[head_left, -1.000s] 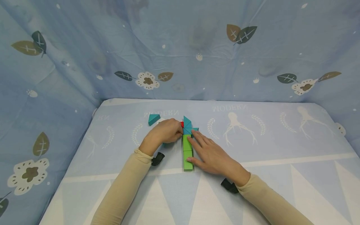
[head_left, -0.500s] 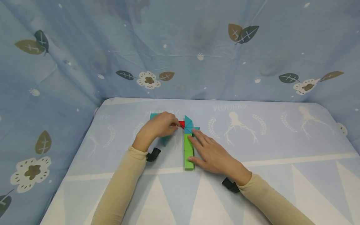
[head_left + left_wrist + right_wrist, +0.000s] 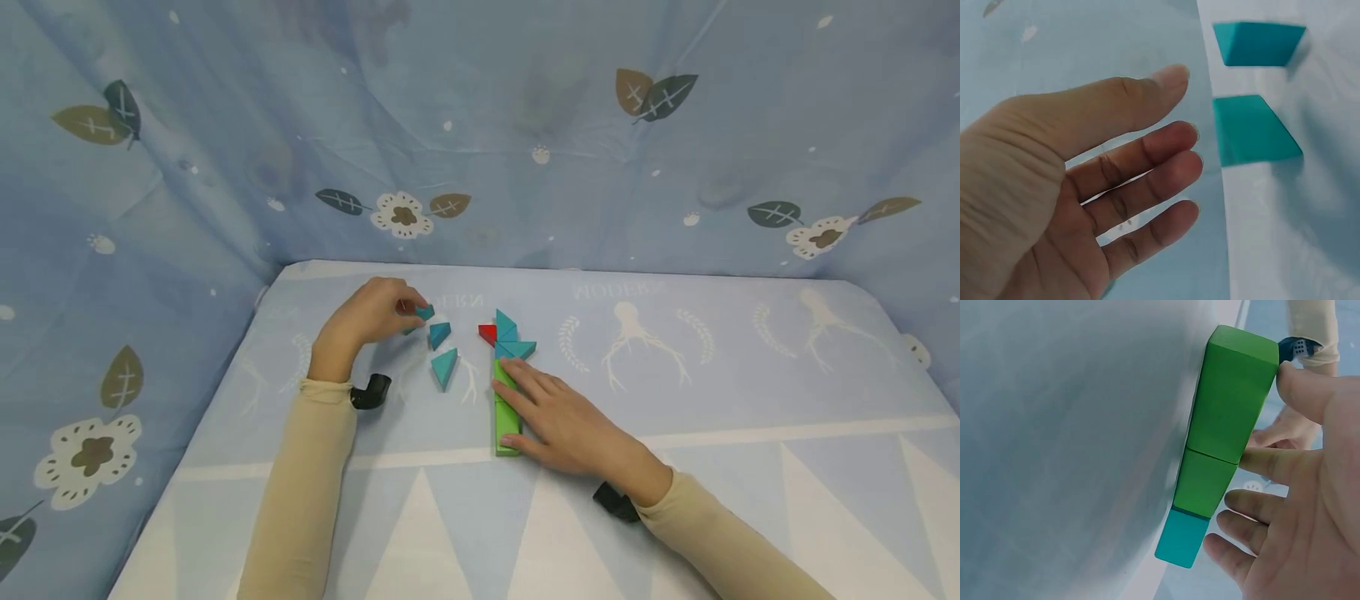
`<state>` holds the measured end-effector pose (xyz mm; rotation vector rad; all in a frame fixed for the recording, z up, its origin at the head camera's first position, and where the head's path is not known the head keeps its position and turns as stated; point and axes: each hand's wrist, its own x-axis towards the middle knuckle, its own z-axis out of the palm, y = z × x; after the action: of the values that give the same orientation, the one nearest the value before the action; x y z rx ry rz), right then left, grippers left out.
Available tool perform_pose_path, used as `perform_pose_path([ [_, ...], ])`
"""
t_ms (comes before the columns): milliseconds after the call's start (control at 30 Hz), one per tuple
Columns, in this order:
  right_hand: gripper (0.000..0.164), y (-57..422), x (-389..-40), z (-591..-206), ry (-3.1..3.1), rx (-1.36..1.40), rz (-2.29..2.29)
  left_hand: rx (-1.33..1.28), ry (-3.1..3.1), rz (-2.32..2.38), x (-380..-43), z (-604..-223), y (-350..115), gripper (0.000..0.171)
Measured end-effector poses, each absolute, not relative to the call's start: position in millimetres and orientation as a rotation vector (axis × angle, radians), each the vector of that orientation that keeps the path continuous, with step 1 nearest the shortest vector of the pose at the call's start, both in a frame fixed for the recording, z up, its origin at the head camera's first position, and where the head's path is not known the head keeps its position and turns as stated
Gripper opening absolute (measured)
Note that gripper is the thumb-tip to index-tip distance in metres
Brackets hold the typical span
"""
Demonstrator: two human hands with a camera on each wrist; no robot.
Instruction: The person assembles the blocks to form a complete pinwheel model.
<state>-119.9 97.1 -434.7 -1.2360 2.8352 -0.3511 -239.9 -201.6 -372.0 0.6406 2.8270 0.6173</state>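
My left hand point(image 3: 375, 315) reaches to the far left, fingers loosely bent over a teal block point(image 3: 425, 312) that they partly hide. In the left wrist view, nothing shows between thumb and fingers. Two more teal blocks, one small point(image 3: 439, 335) and one pointed point(image 3: 445, 368), lie just to its right. My right hand point(image 3: 566, 421) rests with spread fingers against the right side of a row of green blocks point(image 3: 507, 429). Teal triangular blocks point(image 3: 506, 326) sit at the row's far end, with a red triangular block point(image 3: 488, 333) at their left.
A patterned pale cloth point(image 3: 712, 375) covers the table. Blue printed fabric point(image 3: 480, 125) hangs behind and at the sides. Dark wrist cameras point(image 3: 371, 392) stick out beneath both wrists.
My left hand has left the red block and moved left and away to the loose teal blocks, uncovering two of them. The right hand stays at the green row, its fingers shifted slightly.
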Motion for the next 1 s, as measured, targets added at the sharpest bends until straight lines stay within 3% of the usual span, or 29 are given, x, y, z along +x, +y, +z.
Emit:
perform_pose_path([
  [633,0.072,99,-122,-433,2.808,-1.238,-0.362,0.666,2.813,0.452,-244,-387,-173,0.024],
  [1000,0.072,99,-123,-434,2.796,-1.234,-0.367,0.603,2.755,0.491,-242,-385,-186,0.021],
])
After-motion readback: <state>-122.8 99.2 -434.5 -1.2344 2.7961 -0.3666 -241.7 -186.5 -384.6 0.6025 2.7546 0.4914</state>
